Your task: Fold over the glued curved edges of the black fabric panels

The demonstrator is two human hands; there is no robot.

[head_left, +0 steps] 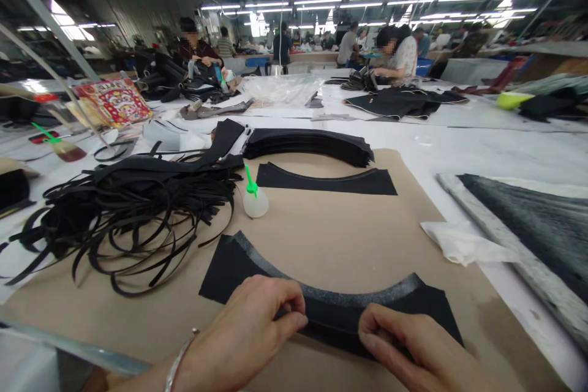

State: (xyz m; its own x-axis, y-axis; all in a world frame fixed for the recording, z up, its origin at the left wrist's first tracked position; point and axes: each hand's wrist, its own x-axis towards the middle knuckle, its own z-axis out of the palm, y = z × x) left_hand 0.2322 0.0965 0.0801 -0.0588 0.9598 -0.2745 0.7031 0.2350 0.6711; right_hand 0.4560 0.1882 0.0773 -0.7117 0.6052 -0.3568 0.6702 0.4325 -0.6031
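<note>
A black curved fabric piece (321,303) lies in front of me on the brown board, with a greyish strip along its concave upper edge. My left hand (266,309), a bracelet at its wrist, has thumb and fingers pinched at the piece's lower middle. Further right, my right hand (404,334) is closed on the same lower edge, fingers curled. A raised ridge of the material runs between the two hands. Beyond it lies a second curved black piece (321,181), and behind that a stack of similar pieces (307,144).
A heap of black strips (151,208) spreads at left, beside a small bottle with a green nozzle (256,201). At right are a crumpled white cloth (463,244) and a slab with a dark, worn top (533,226). Several people work at tables farther back.
</note>
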